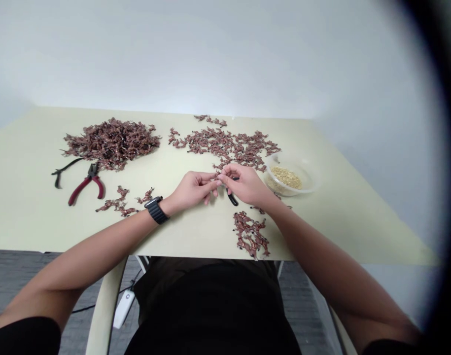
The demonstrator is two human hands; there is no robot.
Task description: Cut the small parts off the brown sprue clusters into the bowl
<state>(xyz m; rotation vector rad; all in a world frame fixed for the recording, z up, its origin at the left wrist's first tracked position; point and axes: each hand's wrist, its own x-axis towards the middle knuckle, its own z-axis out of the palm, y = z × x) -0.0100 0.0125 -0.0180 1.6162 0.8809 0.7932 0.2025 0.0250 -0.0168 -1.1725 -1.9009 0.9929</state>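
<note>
- Left hand [191,190] and right hand [245,185] meet, fingertips pinching one small glossy brown piece [218,175], mostly hidden, above the pale-yellow tabletop [195,231].
- Curved black handle [232,199] shows below right palm; whether held, I cannot tell.
- Light, steady pinching seems best.

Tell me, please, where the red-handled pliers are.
In the head view, the red-handled pliers lie at left, just below the large brown pile.

place: craft workspace | table [351,217] | red-handled pliers [79,191] | heaped brown figurines [114,142] | tub [310,178] of gold pieces [287,178]
</note>
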